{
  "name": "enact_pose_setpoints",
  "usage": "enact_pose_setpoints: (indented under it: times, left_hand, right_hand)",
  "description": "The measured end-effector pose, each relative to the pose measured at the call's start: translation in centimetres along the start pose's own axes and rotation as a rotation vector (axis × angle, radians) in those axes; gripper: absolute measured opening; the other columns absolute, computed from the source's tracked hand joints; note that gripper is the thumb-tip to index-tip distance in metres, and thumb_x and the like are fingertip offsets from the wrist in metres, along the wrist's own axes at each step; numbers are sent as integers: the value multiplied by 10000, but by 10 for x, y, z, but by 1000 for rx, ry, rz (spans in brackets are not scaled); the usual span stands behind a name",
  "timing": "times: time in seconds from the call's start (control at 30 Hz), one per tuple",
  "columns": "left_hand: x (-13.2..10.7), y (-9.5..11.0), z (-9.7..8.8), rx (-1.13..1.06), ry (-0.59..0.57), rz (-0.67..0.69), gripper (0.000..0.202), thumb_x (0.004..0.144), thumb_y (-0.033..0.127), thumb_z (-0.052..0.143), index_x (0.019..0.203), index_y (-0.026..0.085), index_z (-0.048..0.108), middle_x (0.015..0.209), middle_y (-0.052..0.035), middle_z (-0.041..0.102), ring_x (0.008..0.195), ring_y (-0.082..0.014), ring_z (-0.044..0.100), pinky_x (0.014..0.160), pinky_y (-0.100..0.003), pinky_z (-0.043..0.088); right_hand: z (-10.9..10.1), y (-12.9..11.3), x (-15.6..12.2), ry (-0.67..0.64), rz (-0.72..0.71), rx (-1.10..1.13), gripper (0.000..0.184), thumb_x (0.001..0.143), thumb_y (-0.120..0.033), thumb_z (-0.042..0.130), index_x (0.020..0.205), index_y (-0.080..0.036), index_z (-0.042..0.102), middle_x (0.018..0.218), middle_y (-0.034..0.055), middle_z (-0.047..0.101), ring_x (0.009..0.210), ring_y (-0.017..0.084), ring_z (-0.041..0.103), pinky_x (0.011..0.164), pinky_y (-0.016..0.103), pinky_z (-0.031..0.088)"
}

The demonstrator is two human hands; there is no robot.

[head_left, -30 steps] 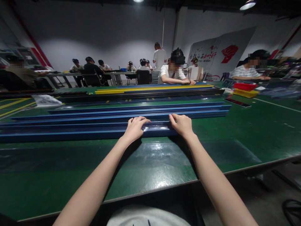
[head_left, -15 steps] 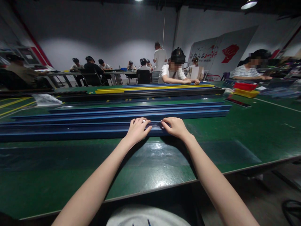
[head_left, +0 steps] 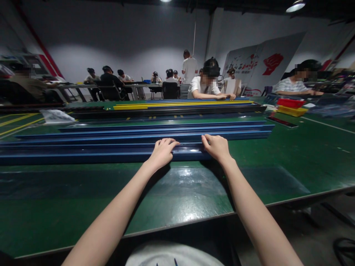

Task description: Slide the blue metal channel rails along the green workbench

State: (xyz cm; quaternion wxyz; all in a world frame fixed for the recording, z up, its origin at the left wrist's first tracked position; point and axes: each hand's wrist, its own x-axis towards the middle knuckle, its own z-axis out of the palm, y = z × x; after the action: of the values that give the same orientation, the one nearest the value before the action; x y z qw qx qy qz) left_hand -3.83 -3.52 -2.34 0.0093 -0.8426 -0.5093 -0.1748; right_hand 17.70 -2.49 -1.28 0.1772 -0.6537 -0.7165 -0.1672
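A long dark-blue channel strip (head_left: 83, 156) lies crosswise in front of me, with a glossy patch inside its groove between my hands. My left hand (head_left: 163, 152) is closed over the strip, its fingers across the far rim and the thumb pointing right. At the strip's right end is my right hand (head_left: 218, 147), its thumb and fingertips drawn together against the strip. Whatever is in those fingertips is hidden. The right hand also covers the strip's end. Just behind lie more blue channel strips (head_left: 235, 135), parallel to the front one.
A clear film sheet (head_left: 249, 181) lies on the green table (head_left: 305, 155) nearest me. Farther back are yellow strips (head_left: 133, 107), black strips (head_left: 194, 110), a crumpled plastic bag (head_left: 57, 116), a phone (head_left: 282, 122) and a red bin (head_left: 291, 102). A co-worker (head_left: 206, 85) leans over the far side.
My right hand has slid to the right along the front strip, widening the gap between my hands. My left hand stays nearly in place, its thumb now closer to the fingers.
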Motion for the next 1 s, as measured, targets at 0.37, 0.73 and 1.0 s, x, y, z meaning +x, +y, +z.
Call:
enact_pose_setpoints:
  times: [0.37,0.73,1.0]
  left_hand:
    - [2,-1,-3,-60,123,-18,379,768,78,360,1038,236,574,1091,-17,595,1036,-192,488,908,-368,320]
    - [0,5,2,11,60,20,282,860,291,412,1107,249,542,1176,-33,537,1119,-209,410,922,-381,310]
    - [1,4,0,-51,48,73,457,738,54,381,1109,273,534,1194,-13,526,1142,-199,389,935,-384,294]
  right_hand:
    - [0,-6,-1,-65,-165,56,403,886,-365,281,783,-212,640,766,45,684,713,160,608,557,235,274]
    - [1,-8,-1,-122,-238,170,360,909,-339,257,930,-228,599,870,23,681,793,139,605,625,210,325]
    - [-1,1,1,-71,-5,67,399,900,-364,249,878,-226,623,806,43,684,727,162,611,564,229,287]
